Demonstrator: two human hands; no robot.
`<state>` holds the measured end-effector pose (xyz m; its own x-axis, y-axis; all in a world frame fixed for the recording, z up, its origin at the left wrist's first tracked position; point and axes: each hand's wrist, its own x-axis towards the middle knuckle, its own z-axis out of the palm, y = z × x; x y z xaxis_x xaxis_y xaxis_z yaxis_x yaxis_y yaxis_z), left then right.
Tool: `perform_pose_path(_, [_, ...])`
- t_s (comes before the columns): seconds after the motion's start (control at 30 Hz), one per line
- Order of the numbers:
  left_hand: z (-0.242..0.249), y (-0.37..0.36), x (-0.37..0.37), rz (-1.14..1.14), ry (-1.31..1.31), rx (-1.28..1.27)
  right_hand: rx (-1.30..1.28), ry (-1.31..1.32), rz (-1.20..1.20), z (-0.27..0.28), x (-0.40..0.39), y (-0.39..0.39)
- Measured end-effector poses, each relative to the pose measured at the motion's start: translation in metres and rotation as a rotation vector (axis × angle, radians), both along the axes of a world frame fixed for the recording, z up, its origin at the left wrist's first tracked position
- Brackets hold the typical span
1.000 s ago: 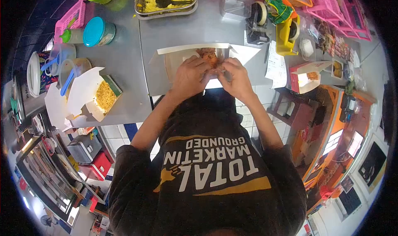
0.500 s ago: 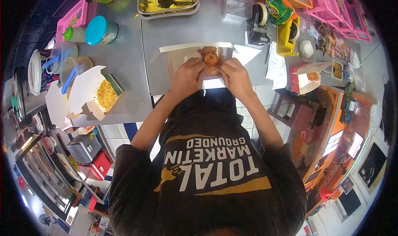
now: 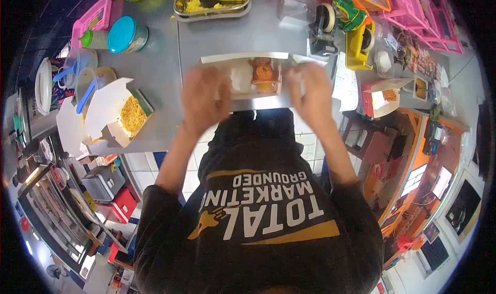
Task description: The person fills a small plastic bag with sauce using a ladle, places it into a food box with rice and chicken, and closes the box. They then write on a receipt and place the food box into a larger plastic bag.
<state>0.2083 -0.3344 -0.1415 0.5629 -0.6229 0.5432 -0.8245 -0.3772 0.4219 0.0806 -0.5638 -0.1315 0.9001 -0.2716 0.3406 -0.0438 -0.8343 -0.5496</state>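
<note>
Open box point(image 3: 243, 58), upper centre of frame, long axis crosswise — between left hand point(image 3: 204, 100) and right hand point(image 3: 312, 95). Fried piece point(image 3: 263, 73) inside nearer right hand. Both hands blurred — can't tell whether gripping.

Across the worn black short-sleeved cloth shirt point(image 3: 279, 258), upside down from our viewpoint, we read 3 lines in white capitals: "TOTAL", largest of the 3; "MARKETIN", its last legible letter an N near the shirt's side; and, in smaller type, "GROUNDED". On the long white paper slip point(image 3: 345, 84) lying on the grey metal tabletop point(image 3: 214, 35), we see rows of print too small and blurred to make out.
</note>
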Motion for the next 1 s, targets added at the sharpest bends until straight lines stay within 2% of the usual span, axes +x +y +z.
perform_pose_path(0.07, [0.025, -0.010, 0.037, 0.127, 0.094, -0.126, 0.230, -0.062, -0.161, 0.015, 0.024, -0.005])
perform_pose_path(0.17, [0.006, -0.003, 0.080, -0.097, 0.720, 0.033, 0.447, 0.284, -0.091, 0.005, 0.049, -0.013])
perform_pose_path(0.2, [0.000, 0.000, 0.075, -0.079, 0.699, 0.147, 0.379, 0.486, -0.011, 0.001, 0.046, -0.015])
perform_pose_path(0.27, [-0.024, 0.016, 0.051, -0.042, 0.659, 0.384, 0.271, 0.347, 0.016, -0.035, 0.027, -0.003])
perform_pose_path(0.3, [-0.040, 0.020, 0.037, 0.007, 0.593, 0.315, 0.219, 0.280, 0.027, -0.056, 0.017, 0.004])
perform_pose_path(0.33, [-0.059, 0.019, 0.019, 0.054, 0.528, 0.246, 0.267, 0.354, -0.019, -0.072, 0.011, 0.011])
perform_pose_path(0.37, [-0.072, 0.016, 0.007, 0.099, 0.461, 0.174, 0.302, 0.281, -0.038, -0.086, 0.009, 0.016])
perform_pose_path(0.43, [-0.084, 0.006, -0.008, 0.168, 0.469, 0.032, 0.370, 0.138, -0.076, -0.100, 0.008, 0.026])
perform_pose_path(0.47, [-0.089, 0.003, -0.010, 0.203, 0.469, -0.042, 0.485, 0.103, -0.085, -0.104, 0.004, 0.026])
perform_pose_path(0.57, [-0.092, 0.007, -0.010, 0.334, 0.809, -0.011, 0.730, 0.111, -0.127, -0.098, 0.003, 0.021])
perform_pose_path(0.67, [-0.054, 0.007, 0.006, 0.304, 1.073, -0.044, 0.749, 0.368, -0.200, -0.054, 0.012, 0.007])
perform_pose_path(0.77, [-0.052, 0.015, 0.026, 0.283, 0.964, -0.029, 0.663, 0.513, -0.197, -0.037, 0.024, -0.009])
perform_pose_path(0.9, [-0.055, 0.018, 0.035, 0.251, 1.033, -0.033, 0.643, 0.549, -0.161, -0.063, 0.028, -0.026])
perform_pose_path(1.0, [-0.055, 0.015, 0.029, 0.261, 1.043, -0.028, 0.762, 0.501, -0.135, -0.078, 0.017, -0.020])
